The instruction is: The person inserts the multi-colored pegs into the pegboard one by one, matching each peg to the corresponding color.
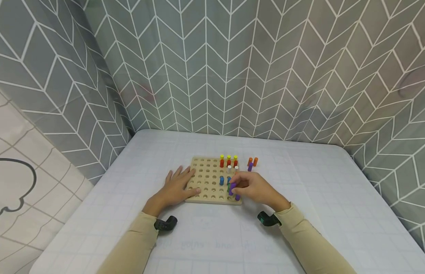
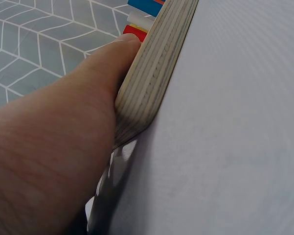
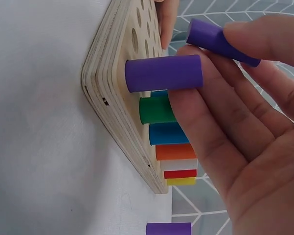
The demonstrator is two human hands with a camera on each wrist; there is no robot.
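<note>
A wooden pegboard (image 1: pixel 207 179) with rows of round holes lies on the table. My right hand (image 1: pixel 255 187) pinches a purple peg (image 3: pixel 217 41) between thumb and fingers above the board's near right corner. Another purple peg (image 3: pixel 164 73) stands in the corner hole, close against my fingers. Behind it rise green (image 3: pixel 156 110), blue (image 1: pixel 221 180), orange (image 3: pixel 176 152), white (image 1: pixel 229 169), red (image 1: pixel 222 163) and yellow pegs (image 1: pixel 222 156). My left hand (image 1: pixel 176 186) rests spread on the board's left edge, its thumb on the near side. My right fingers partly hide the pegs behind them.
Beyond the board's right side, two orange pegs (image 1: pixel 255 161) and a purple peg (image 1: pixel 250 166) stand or lie on the white-covered table (image 1: pixel 294 175). A grey patterned curtain (image 1: pixel 233 76) hangs behind the table. Each wrist wears a black camera (image 1: pixel 166 223).
</note>
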